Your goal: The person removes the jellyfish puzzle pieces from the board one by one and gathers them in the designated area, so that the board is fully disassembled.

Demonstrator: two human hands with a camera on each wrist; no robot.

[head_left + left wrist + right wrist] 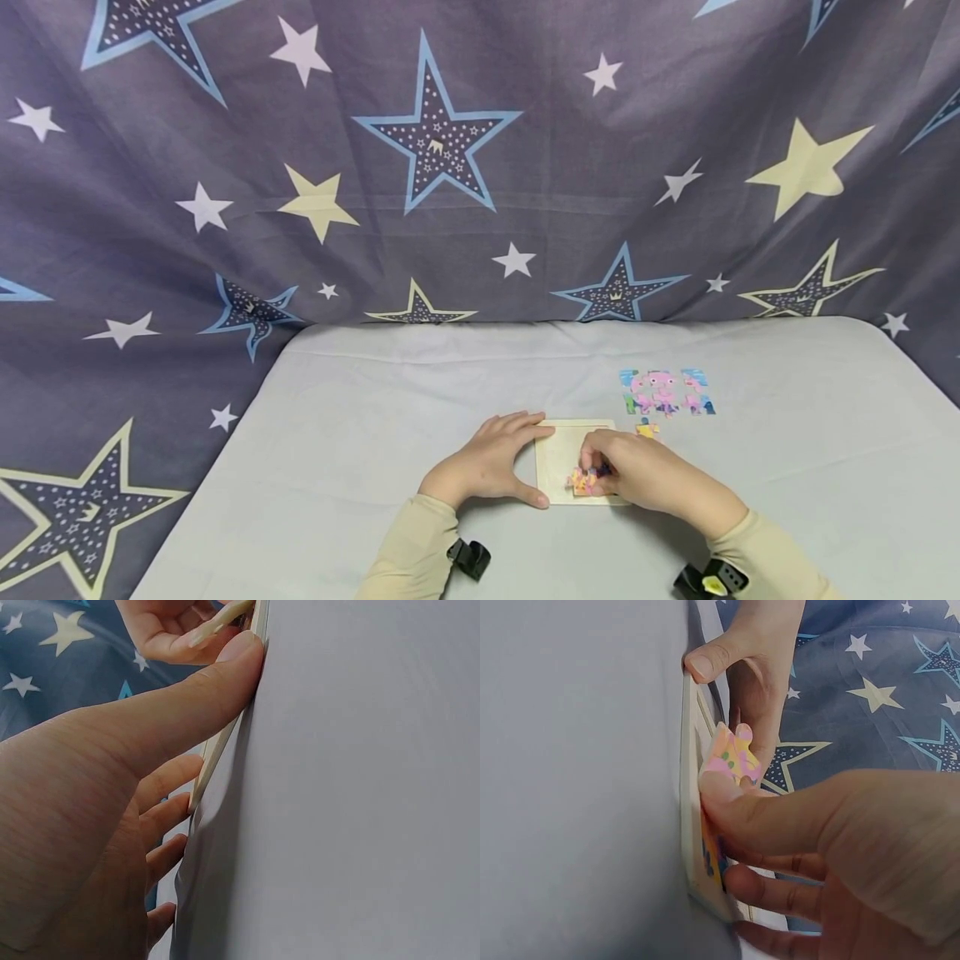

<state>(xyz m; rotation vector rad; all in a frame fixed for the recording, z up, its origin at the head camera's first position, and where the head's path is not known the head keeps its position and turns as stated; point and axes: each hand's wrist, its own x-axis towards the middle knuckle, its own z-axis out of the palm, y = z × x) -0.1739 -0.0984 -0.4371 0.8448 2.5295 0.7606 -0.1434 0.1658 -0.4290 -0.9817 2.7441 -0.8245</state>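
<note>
A pale, shallow wooden puzzle tray [555, 458] lies on the table. My left hand [487, 463] spans its left side, with the thumb at the near corner and the fingers at the far one, extended against the edge. Over the tray's near right part, my right hand [639, 472] pinches a yellow and pink jigsaw piece [735, 756] between thumb and fingers. The piece is tilted up off the tray in the right wrist view. Below my right thumb, an orange and blue printed part [712, 859] shows at the tray's corner, partly hidden by the fingers.
Several pink and blue jigsaw pieces [662, 392] are laid out behind the tray, to the right. A single yellow piece [647, 428] lies just beyond my right hand. The grey-white tabletop [360, 400] ends at a star-patterned curtain [450, 242].
</note>
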